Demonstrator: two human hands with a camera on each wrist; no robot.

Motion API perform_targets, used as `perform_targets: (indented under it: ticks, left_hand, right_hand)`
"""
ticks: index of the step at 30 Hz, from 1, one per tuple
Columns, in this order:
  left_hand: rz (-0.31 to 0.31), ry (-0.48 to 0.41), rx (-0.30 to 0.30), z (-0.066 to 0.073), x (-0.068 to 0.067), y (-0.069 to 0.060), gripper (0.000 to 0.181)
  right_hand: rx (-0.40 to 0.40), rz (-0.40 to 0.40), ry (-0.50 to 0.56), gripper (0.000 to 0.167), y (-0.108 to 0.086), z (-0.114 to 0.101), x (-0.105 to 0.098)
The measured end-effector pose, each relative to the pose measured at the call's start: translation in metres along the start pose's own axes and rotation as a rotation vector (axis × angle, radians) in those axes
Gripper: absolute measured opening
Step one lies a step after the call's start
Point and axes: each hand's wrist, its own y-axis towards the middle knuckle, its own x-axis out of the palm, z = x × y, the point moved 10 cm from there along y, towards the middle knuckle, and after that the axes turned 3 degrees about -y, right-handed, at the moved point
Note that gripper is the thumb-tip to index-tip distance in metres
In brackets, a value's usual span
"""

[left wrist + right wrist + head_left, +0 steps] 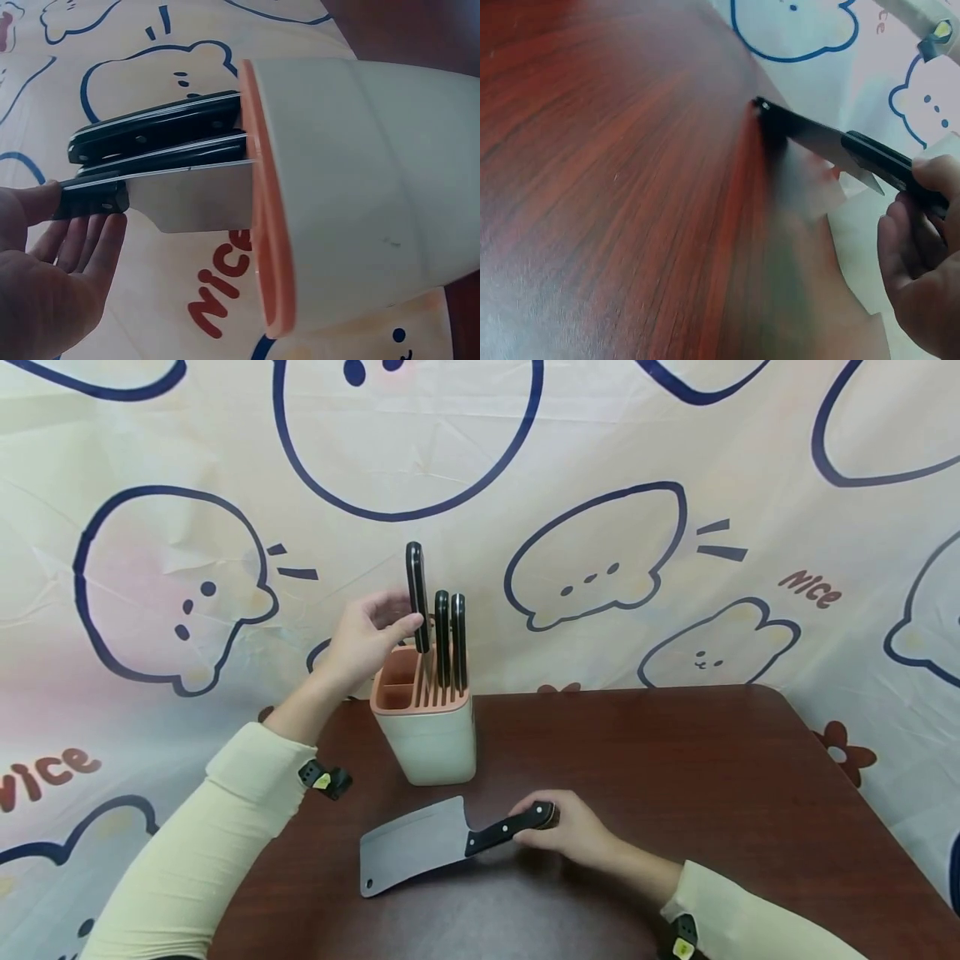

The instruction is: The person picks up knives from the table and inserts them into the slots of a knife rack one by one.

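My left hand pinches the black handle of a kitchen knife at the knife block. Part of that knife's blade shows above the slots; the rest is hidden inside. Two more black-handled knives stand in the slots to its right. In front of the block, my right hand grips the black handle of a cleaver near its end. The cleaver's broad blade points left over the table, with a small hole at its far corner. In the right wrist view, thumb and fingers hold the handle.
The dark brown wooden table stretches to the right of the block. Behind it hangs a cartoon-printed cloth. Open compartments with an orange-pink rim form the block's left side.
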Motion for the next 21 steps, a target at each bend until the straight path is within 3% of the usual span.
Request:
perform_targets:
  ticks: [6,21]
  left_hand:
    - [-0.006,0.0,-0.02,-0.011,0.003,-0.003,0.048]
    - [-0.043,-0.004,-0.024,-0.035,0.013,-0.005,0.045]
  right_hand:
    - [0.007,0.039,0.085,0.021,-0.003,-0.011,-0.011]
    - [-0.019,0.062,0.092,0.023,-0.012,-0.036,-0.039]
